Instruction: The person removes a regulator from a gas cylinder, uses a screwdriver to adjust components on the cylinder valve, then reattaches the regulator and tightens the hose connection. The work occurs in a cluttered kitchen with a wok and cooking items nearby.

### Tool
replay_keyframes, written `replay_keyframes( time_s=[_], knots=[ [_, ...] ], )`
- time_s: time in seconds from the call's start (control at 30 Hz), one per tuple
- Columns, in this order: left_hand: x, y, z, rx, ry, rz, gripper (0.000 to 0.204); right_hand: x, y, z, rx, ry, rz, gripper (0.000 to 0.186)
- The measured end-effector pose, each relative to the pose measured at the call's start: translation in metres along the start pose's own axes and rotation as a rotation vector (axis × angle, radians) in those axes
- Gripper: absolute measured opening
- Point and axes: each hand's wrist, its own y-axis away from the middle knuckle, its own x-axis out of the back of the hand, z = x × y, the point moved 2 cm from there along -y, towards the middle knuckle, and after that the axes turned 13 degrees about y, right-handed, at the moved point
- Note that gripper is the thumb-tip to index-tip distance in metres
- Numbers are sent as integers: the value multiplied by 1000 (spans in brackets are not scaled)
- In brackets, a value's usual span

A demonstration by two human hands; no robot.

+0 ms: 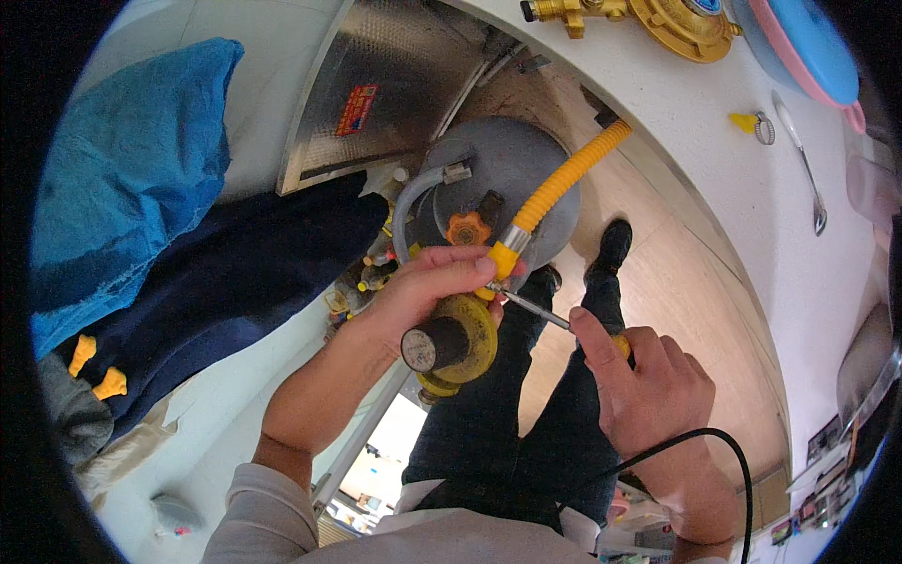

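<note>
My left hand [427, 287] is closed round the joint where a yellow corrugated gas hose [567, 179] meets a worn yellow gas regulator [479, 340]. A dark round cap [434, 345] sticks out from the regulator, below my fingers. In my right hand [648, 381] is a screwdriver [536, 308] with a yellow handle. Its metal shaft points left, and the tip meets a small metal clamp [494, 287] at the hose joint. My left thumb lies just beside that spot. Part of the regulator is hidden behind my left hand.
A grey gas cylinder [512, 150] with an orange valve knob [467, 228] stands below the hose. On the white counter [714, 141] lie a brass-coloured regulator [681, 28], a hose clamp [764, 130] and a spoon [816, 193]. Blue cloth [141, 169] hangs at left. A black cable [723, 434] crosses my right forearm.
</note>
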Motion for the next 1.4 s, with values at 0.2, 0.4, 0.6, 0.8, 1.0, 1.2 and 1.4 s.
replay_keyframes(
  time_s=[0.2, 0.4, 0.6, 0.8, 1.0, 1.2, 1.4],
  knots=[
    [2, 2, 2, -12, -34, -68, 44, -3, 5, -3, -98, -189, 21, 42],
    [5, 6, 2, -43, -100, -157, 54, -17, 5, 12, -236, -378, -20, 37],
    [2, 13, 1, -159, -369, -281, 81, -28, -22, 23, -238, -621, 132, 35],
    [-14, 37, 3, -448, -945, -223, 87, -23, -88, 15, 212, -546, 250, 40],
    [-15, 55, 6, -385, -1026, -101, 99, -36, -106, 22, 298, -675, 118, 32],
    [-3, 53, -1, -344, -1104, 40, 83, -39, -102, 18, 271, -760, 50, 33],
    [2, 47, -1, -149, -1063, 98, 70, -9, -73, 23, 199, -282, 294, 39]
  ],
)
